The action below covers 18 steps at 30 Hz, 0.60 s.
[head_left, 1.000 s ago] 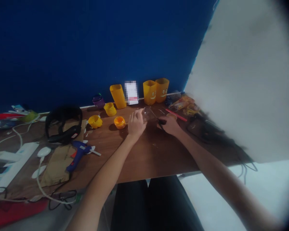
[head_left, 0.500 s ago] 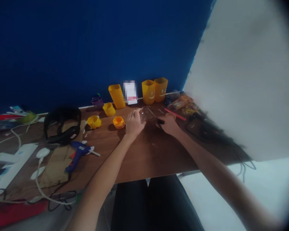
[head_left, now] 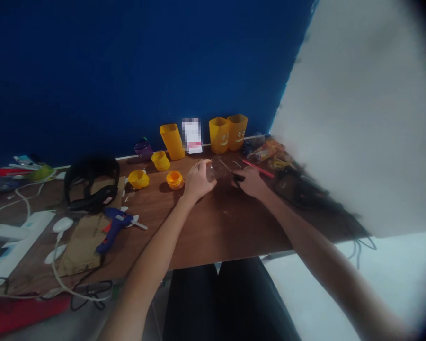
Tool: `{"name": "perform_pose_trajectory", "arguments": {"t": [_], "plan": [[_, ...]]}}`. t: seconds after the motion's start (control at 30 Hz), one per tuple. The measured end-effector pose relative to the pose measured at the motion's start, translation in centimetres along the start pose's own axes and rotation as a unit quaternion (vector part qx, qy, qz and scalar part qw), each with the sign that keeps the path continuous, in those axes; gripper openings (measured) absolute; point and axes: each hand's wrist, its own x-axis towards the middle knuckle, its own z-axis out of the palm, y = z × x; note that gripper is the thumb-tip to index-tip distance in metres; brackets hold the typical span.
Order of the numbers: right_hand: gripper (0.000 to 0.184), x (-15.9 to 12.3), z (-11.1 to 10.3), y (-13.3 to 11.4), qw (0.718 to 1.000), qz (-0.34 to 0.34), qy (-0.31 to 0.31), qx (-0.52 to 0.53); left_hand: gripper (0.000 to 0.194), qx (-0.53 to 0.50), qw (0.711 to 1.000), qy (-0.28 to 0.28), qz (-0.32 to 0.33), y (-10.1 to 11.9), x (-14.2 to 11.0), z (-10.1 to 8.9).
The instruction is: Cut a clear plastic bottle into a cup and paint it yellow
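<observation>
My left hand curls around a clear plastic bottle, seen only in part past the fingers. Facing it, my right hand is closed on what look like black-handled scissors. Their thin blade points up and left towards the clear plastic; whether it touches is too blurred to tell. Left of my left hand stands a small open jar of orange paint. Beyond my right hand lies a red stick.
Yellow cups with faces, another yellow cup and a pixelated white panel stand by the blue wall. A blue glue gun, black headset and white power strip lie left. Cables and plastic bags crowd the right.
My right hand has shifted slightly right with the scissors, and its fingers have moved a little. My left hand has turned slightly around the clear bottle, covering more of it.
</observation>
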Motion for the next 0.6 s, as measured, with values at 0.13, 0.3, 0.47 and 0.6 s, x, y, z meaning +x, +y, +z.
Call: {"name": "perform_pose_trajectory", "arguments": {"t": [0.13, 0.3, 0.47, 0.6], "plan": [[0.018, 0.07, -0.02, 0.05, 1.0, -0.001, -0.004, -0.004, 0.058, -0.032, 0.999, -0.013, -0.008, -0.28, 0.22, -0.41], [0.02, -0.03, 0.05, -0.1, 1.0, -0.008, 0.006, -0.012, 0.056, -0.035, 0.999, -0.04, 0.011, -0.14, 0.33, -0.82], [0.02, -0.15, 0.11, -0.57, 1.0, -0.011, 0.018, -0.021, 0.052, -0.037, 0.997, -0.059, 0.03, 0.03, 0.39, -1.0], [0.025, -0.21, 0.32, -0.59, 0.999, 0.001, 0.024, -0.022, 0.051, -0.046, 0.996, -0.064, 0.027, 0.07, 0.44, -1.09]]}}
